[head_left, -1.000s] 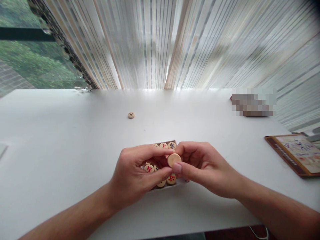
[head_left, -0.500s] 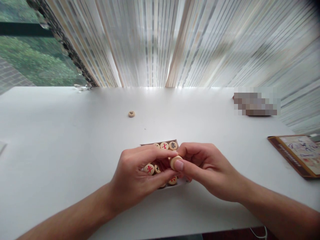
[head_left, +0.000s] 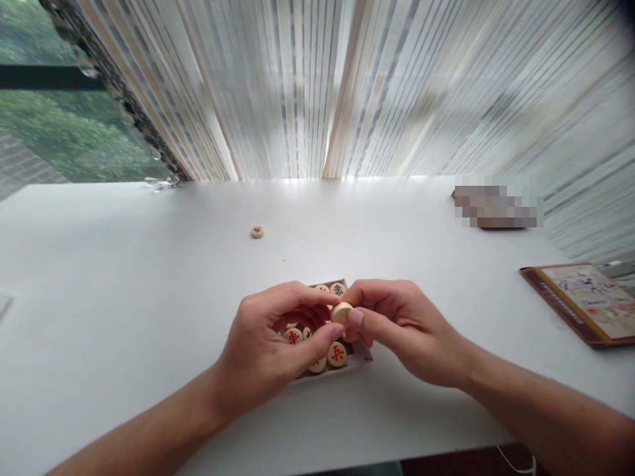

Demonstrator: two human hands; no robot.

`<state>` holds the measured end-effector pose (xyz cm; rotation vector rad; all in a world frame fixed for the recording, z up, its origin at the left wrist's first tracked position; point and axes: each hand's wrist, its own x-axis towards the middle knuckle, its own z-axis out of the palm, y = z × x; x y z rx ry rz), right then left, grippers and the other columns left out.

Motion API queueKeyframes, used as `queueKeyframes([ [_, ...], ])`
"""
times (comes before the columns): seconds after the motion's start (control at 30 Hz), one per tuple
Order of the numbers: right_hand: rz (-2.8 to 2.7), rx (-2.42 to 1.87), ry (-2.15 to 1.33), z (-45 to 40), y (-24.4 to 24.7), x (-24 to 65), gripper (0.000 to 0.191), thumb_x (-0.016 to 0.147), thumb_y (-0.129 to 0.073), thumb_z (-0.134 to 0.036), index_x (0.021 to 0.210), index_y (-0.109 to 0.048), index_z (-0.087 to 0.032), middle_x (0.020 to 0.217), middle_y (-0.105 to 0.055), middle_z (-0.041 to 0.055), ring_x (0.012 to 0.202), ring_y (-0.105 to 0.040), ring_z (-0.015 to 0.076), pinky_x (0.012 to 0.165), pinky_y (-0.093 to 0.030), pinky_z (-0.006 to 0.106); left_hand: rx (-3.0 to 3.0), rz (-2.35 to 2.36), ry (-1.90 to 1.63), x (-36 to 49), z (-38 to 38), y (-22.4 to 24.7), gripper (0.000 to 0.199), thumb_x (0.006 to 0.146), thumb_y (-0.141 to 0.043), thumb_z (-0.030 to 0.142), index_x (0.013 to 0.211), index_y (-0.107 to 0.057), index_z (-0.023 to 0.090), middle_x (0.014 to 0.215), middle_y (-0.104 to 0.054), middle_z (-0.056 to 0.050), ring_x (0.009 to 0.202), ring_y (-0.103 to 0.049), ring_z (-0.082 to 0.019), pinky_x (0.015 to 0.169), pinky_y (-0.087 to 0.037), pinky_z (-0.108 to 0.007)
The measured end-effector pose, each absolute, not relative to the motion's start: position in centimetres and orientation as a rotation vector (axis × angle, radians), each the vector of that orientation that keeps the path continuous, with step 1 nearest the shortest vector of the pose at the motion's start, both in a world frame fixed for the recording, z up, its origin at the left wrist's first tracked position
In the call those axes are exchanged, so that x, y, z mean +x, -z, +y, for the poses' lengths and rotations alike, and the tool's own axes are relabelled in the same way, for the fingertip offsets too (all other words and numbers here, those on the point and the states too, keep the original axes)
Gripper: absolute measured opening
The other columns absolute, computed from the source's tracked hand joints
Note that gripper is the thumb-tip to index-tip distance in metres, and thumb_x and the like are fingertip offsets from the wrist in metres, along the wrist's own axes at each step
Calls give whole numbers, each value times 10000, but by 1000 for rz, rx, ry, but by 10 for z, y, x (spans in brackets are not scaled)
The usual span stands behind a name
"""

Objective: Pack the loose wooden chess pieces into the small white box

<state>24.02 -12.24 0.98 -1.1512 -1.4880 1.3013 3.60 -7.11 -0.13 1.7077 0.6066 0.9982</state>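
Observation:
A Chinese chess piece, a round pale wooden disc, is held tilted above a shallow box between both hands. My right hand pinches it from the right with thumb and fingers. From the left, the fingertips and thumb of my left hand close about the same disc. Several more pieces lie in the box, among them a red-marked piece near the front and a black-marked piece at the back. My fingers hide much of the box's inside.
One loose chess piece lies farther back on the white table. On the right is a brown-edged booklet or board, with a pixelated object behind it. Striped string curtains hang along the far edge.
The view has shifted slightly. My left thumb has drawn back a little, uncovering more of the red-marked piece at the box's front. The held disc has turned somewhat between my fingers.

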Motion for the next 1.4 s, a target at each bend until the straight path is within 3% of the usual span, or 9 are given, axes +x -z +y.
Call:
queueKeyframes([
  [0.2,-1572,-1158,-1273,-120,-11,246,274,1026,-628,-352,920,-748,-130,745,-676,28,652,-576,130,574,-471,228,1871,591,-1073,35,-69,2,103,856,-803,72,949,-802,117,869,-793,-60,741,-750,-118,668,-618,-172],
  [0.57,-1746,-1099,-1263,-108,-12,259,146,891,-806,-218,999,-789,-122,828,-747,48,676,-593,130,613,-506,246,2316,343,-1181,27,-62,4,175,889,-762,4,1016,-800,119,981,-747,-79,858,-743,-112,809,-603,-169],
  [1.0,-2071,-1203,-1041,-107,-24,268,71,780,-770,-131,812,-714,-161,708,-642,-29,645,-495,102,594,-434,234,2315,431,-1155,29,-61,5,193,892,-701,5,1045,-749,112,1006,-751,-89,921,-731,-136,850,-596,-213],
  [1.4,-2357,-1177,-1015,-110,-30,272,109,822,-783,-165,885,-696,-182,764,-659,-36,688,-559,107,676,-458,225,2320,506,-1168,25,-59,3,160,929,-674,38,1027,-764,126,992,-750,-76,901,-724,-134,832,-591,-221],
])
